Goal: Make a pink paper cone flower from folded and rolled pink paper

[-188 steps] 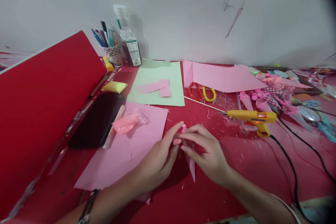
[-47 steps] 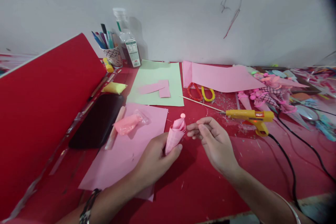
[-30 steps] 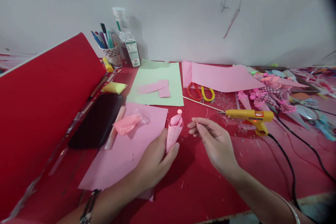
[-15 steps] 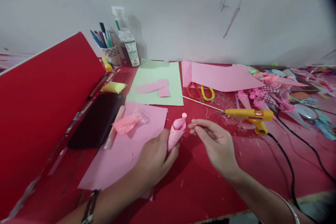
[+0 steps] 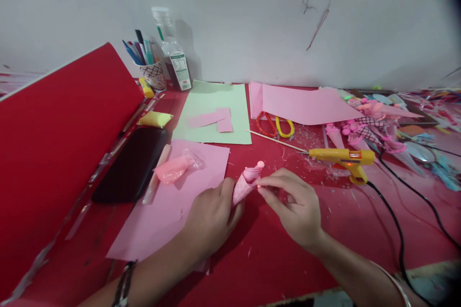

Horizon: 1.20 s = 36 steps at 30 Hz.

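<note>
A small pink paper cone (image 5: pixel 244 189), topped with a swirl and a little pink ball (image 5: pixel 260 164), is gripped between the fingers and thumb of my left hand (image 5: pixel 212 216). The cone leans to the right, its wide end up. My right hand (image 5: pixel 297 206) has thumb and forefinger pinched together at the cone's right rim; whatever lies between those fingertips is too small to make out. Under my left forearm lies a pink paper sheet (image 5: pixel 144 237). On it rests a clear packet of pink clay (image 5: pixel 175 169).
At right lies a yellow glue gun (image 5: pixel 342 156) with a black cord (image 5: pixel 392 220), near a thin wooden stick (image 5: pixel 277 141). Scissors (image 5: pixel 285 127) sit under pink paper (image 5: pixel 306 103). Finished cones (image 5: pixel 370 129) are heaped at right. A black phone (image 5: pixel 131 165) lies left.
My right hand has moved down and slightly left, its fingertips now against the cone's rim. In my left hand the cone has tilted further to the right.
</note>
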Available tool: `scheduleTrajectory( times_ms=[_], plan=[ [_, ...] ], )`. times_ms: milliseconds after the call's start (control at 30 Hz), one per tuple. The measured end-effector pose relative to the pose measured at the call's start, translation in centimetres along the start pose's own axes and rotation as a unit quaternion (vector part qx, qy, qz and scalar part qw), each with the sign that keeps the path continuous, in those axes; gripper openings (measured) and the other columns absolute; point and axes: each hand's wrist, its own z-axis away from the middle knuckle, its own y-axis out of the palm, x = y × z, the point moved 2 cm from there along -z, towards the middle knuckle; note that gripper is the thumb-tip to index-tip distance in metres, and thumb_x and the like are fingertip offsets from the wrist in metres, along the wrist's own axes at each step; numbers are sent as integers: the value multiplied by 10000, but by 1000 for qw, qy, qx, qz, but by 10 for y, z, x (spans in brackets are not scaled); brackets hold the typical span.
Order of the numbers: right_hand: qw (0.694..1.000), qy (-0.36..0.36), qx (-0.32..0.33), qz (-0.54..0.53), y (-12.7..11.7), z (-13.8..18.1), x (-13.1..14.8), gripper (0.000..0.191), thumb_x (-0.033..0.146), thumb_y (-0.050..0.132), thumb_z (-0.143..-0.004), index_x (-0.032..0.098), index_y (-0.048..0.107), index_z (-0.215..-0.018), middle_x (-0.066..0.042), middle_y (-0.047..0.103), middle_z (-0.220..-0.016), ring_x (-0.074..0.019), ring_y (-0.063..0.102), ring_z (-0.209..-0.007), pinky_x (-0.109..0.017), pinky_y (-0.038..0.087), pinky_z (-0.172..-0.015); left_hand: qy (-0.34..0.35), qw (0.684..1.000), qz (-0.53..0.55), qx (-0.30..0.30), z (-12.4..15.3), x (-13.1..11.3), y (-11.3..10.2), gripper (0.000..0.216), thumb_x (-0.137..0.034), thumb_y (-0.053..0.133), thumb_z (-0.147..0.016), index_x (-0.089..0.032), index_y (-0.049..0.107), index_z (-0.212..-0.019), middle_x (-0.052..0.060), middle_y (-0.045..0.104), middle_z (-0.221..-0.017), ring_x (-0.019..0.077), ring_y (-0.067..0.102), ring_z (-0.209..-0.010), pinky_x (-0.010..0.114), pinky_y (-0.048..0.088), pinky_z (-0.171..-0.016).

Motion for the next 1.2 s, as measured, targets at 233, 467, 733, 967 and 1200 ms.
scheduleTrajectory(
  times_ms=[233, 467, 733, 967, 1200],
  plan=[
    [1000, 11, 15, 3, 2, -1, -3, 151, 105, 554, -747, 193, 622, -850, 6, 574, -718, -87, 508, -630, -221, 420, -579, 6, 1000, -11, -5, -1, -1, 1, 73, -236, 316, -813, -186, 363, -787, 17, 558, -595, 189, 536, -475, 256, 285, -410],
    [1000, 8, 21, 10, 2, -1, -3, 147, 110, 548, -751, 193, 618, -851, 7, 566, -716, -88, 506, -634, -224, 419, -588, -4, 1000, -16, -5, 0, -1, 0, 63, -224, 316, -814, -187, 363, -796, 8, 552, -585, 194, 543, -477, 258, 297, -414],
    [1000, 2, 4, 4, 1, 0, -3, 146, 126, 543, -750, 215, 593, -854, 15, 561, -715, -97, 507, -618, -234, 426, -572, 3, 1000, -18, -4, 0, -1, -1, 69, -236, 314, -814, -188, 351, -783, 7, 553, -590, 184, 537, -476, 252, 285, -412],
    [999, 22, 28, 8, 2, -1, -3, 104, 161, 520, -767, 219, 596, -810, -2, 580, -727, -117, 527, -644, -262, 433, -592, -8, 1000, 0, 15, -1, -1, -1, 47, -224, 322, -805, -189, 348, -787, 16, 565, -622, 182, 542, -498, 249, 286, -430],
    [990, 104, 3, -100, 7, 3, -10, 289, 191, 561, -730, 237, 459, -997, 5, 527, -785, -116, 528, -695, -250, 459, -627, -39, 996, 71, 32, -1, -2, -5, 84, -251, 314, -826, -191, 348, -778, 3, 536, -579, 183, 528, -486, 245, 287, -421]
  ],
)
